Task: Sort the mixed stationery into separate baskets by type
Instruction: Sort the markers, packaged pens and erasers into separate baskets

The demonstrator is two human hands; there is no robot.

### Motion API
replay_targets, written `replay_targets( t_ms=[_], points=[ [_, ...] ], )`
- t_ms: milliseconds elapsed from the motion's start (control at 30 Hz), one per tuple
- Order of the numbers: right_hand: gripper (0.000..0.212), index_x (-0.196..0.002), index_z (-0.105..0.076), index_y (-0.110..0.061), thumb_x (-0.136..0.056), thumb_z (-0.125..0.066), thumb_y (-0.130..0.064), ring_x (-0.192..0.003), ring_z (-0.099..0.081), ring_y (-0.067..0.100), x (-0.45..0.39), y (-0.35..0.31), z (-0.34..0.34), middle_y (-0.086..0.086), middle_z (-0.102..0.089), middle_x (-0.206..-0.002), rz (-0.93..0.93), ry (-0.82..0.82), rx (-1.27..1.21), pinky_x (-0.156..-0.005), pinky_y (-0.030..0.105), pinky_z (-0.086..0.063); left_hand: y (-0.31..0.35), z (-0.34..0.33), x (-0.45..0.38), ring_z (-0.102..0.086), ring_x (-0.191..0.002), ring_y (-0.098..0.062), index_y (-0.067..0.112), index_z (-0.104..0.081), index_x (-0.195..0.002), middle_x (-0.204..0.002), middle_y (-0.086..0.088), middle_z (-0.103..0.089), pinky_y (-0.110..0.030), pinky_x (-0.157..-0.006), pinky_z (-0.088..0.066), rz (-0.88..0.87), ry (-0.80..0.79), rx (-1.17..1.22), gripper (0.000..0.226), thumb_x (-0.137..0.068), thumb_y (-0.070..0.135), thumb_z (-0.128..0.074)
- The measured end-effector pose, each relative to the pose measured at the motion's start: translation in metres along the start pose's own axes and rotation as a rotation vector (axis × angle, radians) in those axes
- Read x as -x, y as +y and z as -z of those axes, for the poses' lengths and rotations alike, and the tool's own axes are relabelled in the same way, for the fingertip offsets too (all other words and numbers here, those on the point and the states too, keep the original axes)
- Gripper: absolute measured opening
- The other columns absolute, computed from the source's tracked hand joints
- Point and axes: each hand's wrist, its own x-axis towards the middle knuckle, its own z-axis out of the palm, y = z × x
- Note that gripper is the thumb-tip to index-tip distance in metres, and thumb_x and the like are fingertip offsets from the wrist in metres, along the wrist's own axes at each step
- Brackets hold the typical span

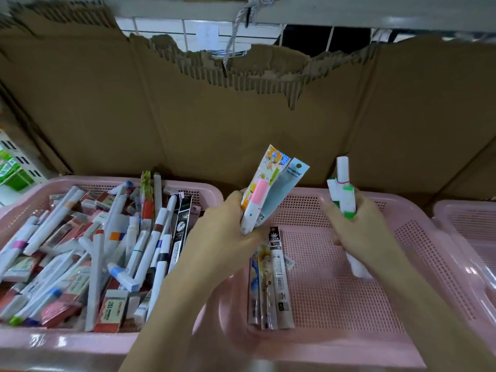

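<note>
Three pink perforated plastic baskets stood side by side in front of a torn wall of brown cardboard (241,124). The left basket (112,340) was heaped with mixed stationery: white marker pens with coloured bands, boxed erasers, one of them marked 2B (114,308), and a few long narrow packets, one black (179,232), leaning against the others. The person's left hand (228,232) was raised over the gap between the left and middle baskets, its fingers closed around a small fan of flat packets (264,194), one with a pink and white panel and cartoon print, another pale blue with a hang hole at its top; they pointed up and a little to the right. The right hand (357,226) was lifted over the middle basket (418,253), gripping a bundle of white markers with green bands (343,196), held upright, a thin pink elastic looped round the upper part. A white end showed below that hand as well, blurred, so I could not tell whether it belonged to the same bundle. On the floor of the middle basket, near its left side, lay a few long packets of refills (271,283) side by side, lengthwise toward the person. Only a corner of the right basket (467,224) showed, and I could see nothing in that part. A white rope (236,30) hung from the shelf edge above the cardboard.
</note>
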Motion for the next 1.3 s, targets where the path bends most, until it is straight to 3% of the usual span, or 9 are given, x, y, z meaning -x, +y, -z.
replay_targets(
  t_ms=[133,233,433,700,833,933,1033,1167,1300],
  points=[
    [0.036,-0.066,-0.052,-0.016,-0.083,-0.062,-0.046,-0.051,-0.037,0.017,0.004,-0.006,-0.001,0.004,-0.042,-0.054,-0.005,-0.094,-0.108,-0.051,0.031,-0.033,0.018,-0.018,0.002,-0.059,-0.076,-0.014,0.028,-0.045,-0.116,-0.083,0.01,-0.059,-0.03,-0.064,-0.049,-0.018,-0.091,-0.028,0.046,-0.079,0.04,-0.07],
    [0.026,-0.065,-0.056,-0.02,-0.085,-0.067,-0.034,-0.044,-0.037,0.011,-0.001,0.0,0.003,-0.004,-0.044,-0.047,-0.048,-0.082,-0.207,-0.045,0.025,-0.033,0.026,-0.032,0.001,-0.056,-0.074,-0.007,0.024,-0.047,-0.102,-0.081,0.01,-0.057,-0.026,-0.06,-0.044,0.033,-0.162,0.01,0.04,-0.076,0.038,-0.074],
    [0.013,-0.083,-0.058,-0.017,-0.09,-0.063,-0.027,-0.032,-0.037,0.002,-0.023,0.011,0.047,0.002,-0.046,-0.052,-0.114,0.073,-0.267,-0.034,0.017,-0.033,0.019,-0.032,0.001,-0.057,-0.068,-0.01,0.021,-0.046,-0.108,-0.08,0.002,-0.059,-0.022,-0.053,-0.043,0.178,-0.119,0.079,0.04,-0.08,0.028,-0.073],
    [0.01,-0.093,-0.06,-0.014,-0.089,-0.064,-0.022,-0.051,-0.043,0.009,-0.024,0.031,-0.004,0.001,-0.053,-0.069,-0.25,-0.494,0.124,-0.045,0.021,-0.036,0.016,-0.034,0.0,-0.054,-0.062,-0.007,0.022,-0.046,-0.104,-0.076,0.003,-0.057,-0.018,-0.048,-0.036,0.24,0.032,0.155,0.031,-0.084,0.031,-0.068],
    [0.014,-0.093,-0.054,-0.016,-0.089,-0.065,-0.023,-0.046,-0.048,0.009,-0.027,0.039,-0.033,0.003,-0.058,-0.069,-0.335,-0.609,0.172,-0.042,0.021,-0.036,0.013,-0.036,0.001,-0.054,-0.059,-0.007,0.017,-0.048,-0.113,-0.073,0.003,-0.056,-0.016,-0.045,-0.036,0.232,0.022,0.14,0.037,-0.085,0.033,-0.066],
    [0.014,-0.084,-0.057,-0.017,-0.09,-0.064,-0.028,-0.036,-0.048,0.006,-0.028,0.043,-0.037,0.002,-0.06,-0.064,-0.288,-0.664,0.336,-0.038,0.017,-0.035,0.012,-0.037,0.002,-0.051,-0.056,-0.004,0.019,-0.047,-0.102,-0.068,0.007,-0.052,-0.01,-0.042,-0.033,0.228,0.011,0.111,0.029,-0.085,0.033,-0.066],
    [0.016,-0.087,-0.058,-0.015,-0.091,-0.061,-0.03,-0.048,-0.049,0.009,-0.031,0.039,-0.024,0.002,-0.059,-0.072,-0.229,-0.589,0.401,-0.047,0.023,-0.042,0.012,-0.039,0.0,-0.052,-0.058,-0.006,0.019,-0.048,-0.092,-0.072,0.004,-0.056,-0.017,-0.047,-0.036,0.228,-0.034,0.052,0.025,-0.084,0.034,-0.067],
    [0.029,-0.083,-0.062,-0.006,-0.09,-0.061,-0.033,-0.051,-0.045,0.012,-0.032,0.029,0.004,0.005,-0.061,-0.066,-0.043,-0.208,0.139,-0.05,0.024,-0.036,0.017,-0.046,-0.004,-0.058,-0.061,-0.011,0.021,-0.046,-0.083,-0.073,0.001,-0.061,-0.025,-0.053,-0.044,0.238,-0.18,0.04,0.032,-0.079,0.041,-0.07],
    [0.028,-0.078,-0.064,-0.015,-0.088,-0.062,-0.041,-0.04,-0.043,0.003,-0.028,0.02,0.017,-0.009,-0.05,-0.045,-0.077,-0.247,-0.058,-0.039,0.015,-0.036,0.03,-0.062,-0.004,-0.061,-0.063,-0.009,0.022,-0.045,-0.088,-0.075,0.002,-0.063,-0.026,-0.056,-0.048,0.206,-0.353,0.039,0.043,-0.071,0.046,-0.077]
  ],
)
